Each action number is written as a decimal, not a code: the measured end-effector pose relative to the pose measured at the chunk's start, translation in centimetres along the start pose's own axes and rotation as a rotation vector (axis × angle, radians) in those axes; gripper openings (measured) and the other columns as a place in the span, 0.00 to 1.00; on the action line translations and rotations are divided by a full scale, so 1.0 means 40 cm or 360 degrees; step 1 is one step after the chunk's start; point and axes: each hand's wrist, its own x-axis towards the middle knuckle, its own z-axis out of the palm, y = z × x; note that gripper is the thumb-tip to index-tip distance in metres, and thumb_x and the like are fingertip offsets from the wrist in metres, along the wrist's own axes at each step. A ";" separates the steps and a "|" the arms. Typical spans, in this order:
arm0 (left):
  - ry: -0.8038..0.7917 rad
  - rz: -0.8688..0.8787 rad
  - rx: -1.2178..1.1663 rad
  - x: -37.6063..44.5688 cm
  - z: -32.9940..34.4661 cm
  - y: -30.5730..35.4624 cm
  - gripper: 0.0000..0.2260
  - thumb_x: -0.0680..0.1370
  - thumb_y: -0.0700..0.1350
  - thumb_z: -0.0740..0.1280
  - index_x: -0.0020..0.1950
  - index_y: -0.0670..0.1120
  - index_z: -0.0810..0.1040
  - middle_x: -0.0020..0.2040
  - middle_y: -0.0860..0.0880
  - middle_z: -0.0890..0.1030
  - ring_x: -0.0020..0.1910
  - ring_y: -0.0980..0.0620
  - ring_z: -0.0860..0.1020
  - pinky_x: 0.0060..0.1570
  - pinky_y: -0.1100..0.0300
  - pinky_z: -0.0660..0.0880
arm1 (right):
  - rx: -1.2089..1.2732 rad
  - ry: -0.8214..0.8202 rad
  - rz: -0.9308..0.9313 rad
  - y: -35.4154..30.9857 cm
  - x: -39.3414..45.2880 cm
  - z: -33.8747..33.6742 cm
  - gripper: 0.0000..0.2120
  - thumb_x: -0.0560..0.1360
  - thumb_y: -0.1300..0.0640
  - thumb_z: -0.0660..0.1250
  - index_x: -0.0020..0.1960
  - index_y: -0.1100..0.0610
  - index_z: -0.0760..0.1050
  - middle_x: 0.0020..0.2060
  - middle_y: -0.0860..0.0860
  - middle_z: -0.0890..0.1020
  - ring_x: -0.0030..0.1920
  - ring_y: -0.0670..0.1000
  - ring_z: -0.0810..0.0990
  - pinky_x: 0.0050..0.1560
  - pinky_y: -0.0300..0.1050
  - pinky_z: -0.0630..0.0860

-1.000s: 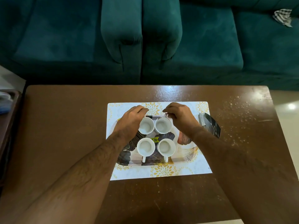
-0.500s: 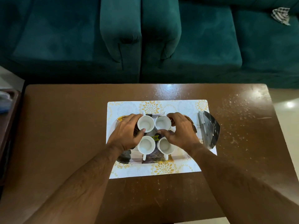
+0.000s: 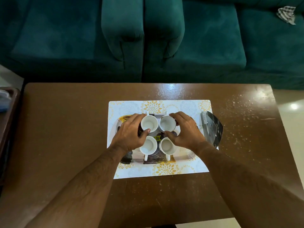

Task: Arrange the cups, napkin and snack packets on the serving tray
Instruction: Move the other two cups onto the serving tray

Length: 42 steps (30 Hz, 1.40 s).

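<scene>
Several white cups stand close together on a patterned serving tray [image 3: 158,160], which lies on a floral placemat [image 3: 131,107]. My left hand [image 3: 130,134] wraps around the far left cup [image 3: 149,123], thumb on its near side. My right hand [image 3: 185,130] grips the far right cup [image 3: 167,123] the same way. The near left cup [image 3: 148,145] and near right cup [image 3: 168,145] stand with handles pointing toward me. A dark shiny snack packet [image 3: 213,127] lies at the placemat's right edge, off the tray. No napkin is recognisable.
The brown wooden table [image 3: 65,129] carries scattered crumbs on its right side. A teal sofa [image 3: 148,38] runs along the far edge, with a checked cloth [image 3: 287,14] on its right seat. A dark side table [image 3: 8,112] stands at the left.
Both hands shifted from the far rims of the back cups to clasp them from the sides, thumbs between the cup rows. The back cups sit slightly closer together.
</scene>
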 end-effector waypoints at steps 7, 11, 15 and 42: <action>-0.0021 0.0045 0.0007 0.002 -0.002 -0.005 0.26 0.76 0.51 0.72 0.72 0.46 0.73 0.64 0.49 0.79 0.62 0.48 0.78 0.56 0.49 0.80 | -0.0037 0.0006 -0.0005 0.007 -0.011 0.011 0.30 0.67 0.51 0.78 0.66 0.61 0.76 0.57 0.55 0.81 0.55 0.56 0.80 0.60 0.47 0.74; -0.0028 0.0068 -0.0006 0.003 -0.002 -0.008 0.26 0.76 0.49 0.73 0.73 0.45 0.73 0.64 0.49 0.79 0.63 0.47 0.78 0.57 0.49 0.79 | -0.0057 0.0018 0.0015 0.008 -0.015 0.019 0.32 0.67 0.50 0.78 0.67 0.60 0.75 0.58 0.55 0.81 0.57 0.56 0.79 0.61 0.42 0.68; -0.0044 0.0064 -0.0004 0.000 -0.002 -0.010 0.27 0.76 0.49 0.72 0.74 0.44 0.73 0.67 0.48 0.79 0.66 0.47 0.77 0.62 0.48 0.78 | -0.0069 0.0040 0.0015 0.008 -0.018 0.019 0.32 0.66 0.51 0.79 0.67 0.60 0.75 0.58 0.55 0.81 0.57 0.56 0.79 0.61 0.41 0.67; -0.0034 0.0065 0.0112 -0.011 -0.009 -0.010 0.25 0.80 0.53 0.68 0.75 0.45 0.71 0.67 0.48 0.78 0.65 0.47 0.76 0.63 0.51 0.76 | -0.0220 -0.0023 0.0063 -0.004 -0.023 0.017 0.38 0.73 0.37 0.67 0.74 0.60 0.67 0.68 0.56 0.75 0.67 0.56 0.73 0.68 0.50 0.71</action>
